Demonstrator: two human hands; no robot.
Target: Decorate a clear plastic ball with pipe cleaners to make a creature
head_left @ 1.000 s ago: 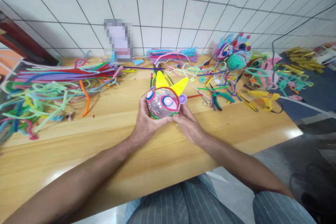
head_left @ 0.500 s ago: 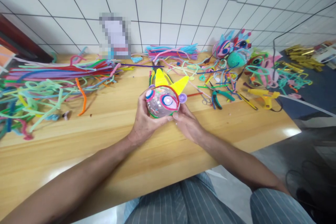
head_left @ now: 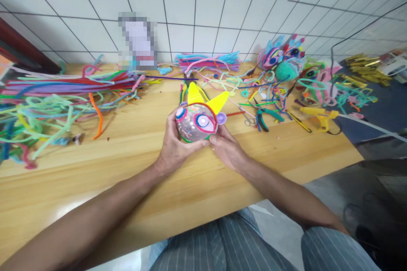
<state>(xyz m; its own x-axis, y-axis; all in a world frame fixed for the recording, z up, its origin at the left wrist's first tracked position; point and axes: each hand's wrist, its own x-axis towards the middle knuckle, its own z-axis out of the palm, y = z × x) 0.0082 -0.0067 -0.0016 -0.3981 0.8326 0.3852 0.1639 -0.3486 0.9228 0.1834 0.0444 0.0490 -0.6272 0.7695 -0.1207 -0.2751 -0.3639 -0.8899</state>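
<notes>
Between my two hands is a clear plastic ball (head_left: 190, 128) made up as a creature's head. It has pink, white and blue eyes, yellow pointed horns, and purple discs at its sides. My left hand (head_left: 176, 144) wraps the ball's left side and underside, thumb along the bottom front. On the right, my right hand (head_left: 228, 147) grips the lower right edge, its thumb tip near the left thumb. The fingers behind the ball are hidden. Dark and green strips show behind the horns, partly covered by them.
Pipe cleaners (head_left: 73, 84) lie heaped at the left, with another bundle (head_left: 210, 62) against the tiled wall. Right of the ball are scissors (head_left: 249, 121), pliers (head_left: 261, 119) and a yellow glue gun (head_left: 319, 117). Finished-looking fuzzy heads (head_left: 280, 59) stand at the back right.
</notes>
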